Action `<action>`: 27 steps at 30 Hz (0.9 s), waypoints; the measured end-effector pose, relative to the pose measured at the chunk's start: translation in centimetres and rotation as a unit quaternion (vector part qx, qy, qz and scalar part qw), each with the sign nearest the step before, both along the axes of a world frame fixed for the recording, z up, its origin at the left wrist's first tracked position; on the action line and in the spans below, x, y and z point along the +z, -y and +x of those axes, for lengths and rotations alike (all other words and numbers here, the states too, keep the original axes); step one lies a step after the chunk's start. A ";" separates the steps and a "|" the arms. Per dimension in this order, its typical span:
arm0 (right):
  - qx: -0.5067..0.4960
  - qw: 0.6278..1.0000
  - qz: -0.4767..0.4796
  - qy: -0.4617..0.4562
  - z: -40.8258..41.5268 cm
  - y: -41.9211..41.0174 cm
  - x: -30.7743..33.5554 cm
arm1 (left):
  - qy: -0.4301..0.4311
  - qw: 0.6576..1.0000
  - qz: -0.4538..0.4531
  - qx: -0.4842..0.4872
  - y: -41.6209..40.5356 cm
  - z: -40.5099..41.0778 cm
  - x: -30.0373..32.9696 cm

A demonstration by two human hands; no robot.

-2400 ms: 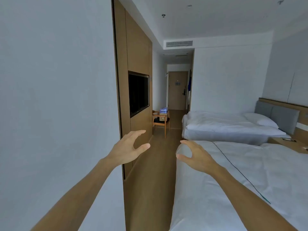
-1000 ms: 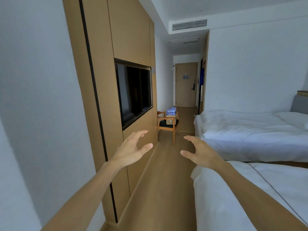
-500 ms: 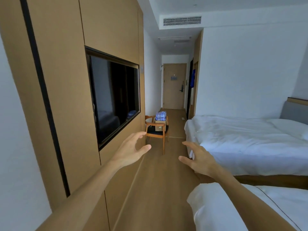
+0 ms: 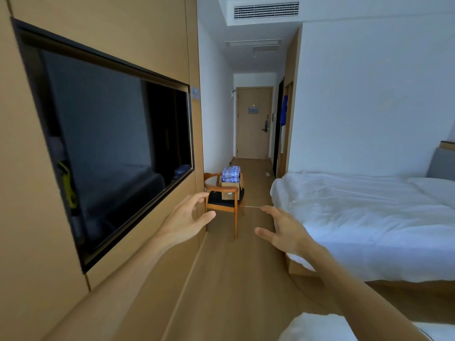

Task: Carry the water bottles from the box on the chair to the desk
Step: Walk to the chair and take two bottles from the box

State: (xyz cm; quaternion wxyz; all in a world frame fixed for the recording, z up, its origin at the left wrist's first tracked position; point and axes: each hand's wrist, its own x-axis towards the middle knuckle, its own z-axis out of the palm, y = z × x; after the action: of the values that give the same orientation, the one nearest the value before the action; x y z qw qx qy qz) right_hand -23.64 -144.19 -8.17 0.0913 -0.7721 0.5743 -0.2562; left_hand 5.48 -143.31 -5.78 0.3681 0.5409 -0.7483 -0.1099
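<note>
A wooden chair (image 4: pixel 225 200) with a dark seat stands down the aisle against the left wall. On it sits a cardboard box (image 4: pixel 231 189) topped with a pack of water bottles (image 4: pixel 231 174) with blue labels. My left hand (image 4: pixel 185 220) and my right hand (image 4: pixel 283 231) are both stretched out in front of me, fingers spread and loosely bent, holding nothing. Both hands are well short of the chair. The desk is not in view.
A wood-panelled wall with a recessed black TV (image 4: pixel 115 134) runs along the left. A white bed (image 4: pixel 364 217) lies on the right, and the corner of a second bed (image 4: pixel 320 328) shows at the bottom. A wooden floor aisle (image 4: pixel 241 279) leads to the door (image 4: pixel 253 123).
I have walked forward along the aisle; the TV panel and chair are now closer and larger. Both hands stay raised and empty in the same pose.
</note>
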 end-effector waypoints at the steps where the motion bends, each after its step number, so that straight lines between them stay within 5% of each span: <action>1: 0.001 1.000 -0.002 -0.003 -0.4 2.3 0.3 | -0.001 1.000 -0.002 -0.001 2.3 -0.3 0.2; 27: -0.051 0.998 0.002 -0.022 -4.6 57.8 -3.4 | -0.082 0.995 0.026 -0.057 61.3 -5.0 -2.2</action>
State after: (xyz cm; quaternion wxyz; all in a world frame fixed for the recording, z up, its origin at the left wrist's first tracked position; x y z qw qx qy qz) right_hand -28.24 -201.96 -11.59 0.0675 -0.7473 0.6151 -0.2423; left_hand 0.50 -204.66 -7.98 0.4077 0.4955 -0.7420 -0.1941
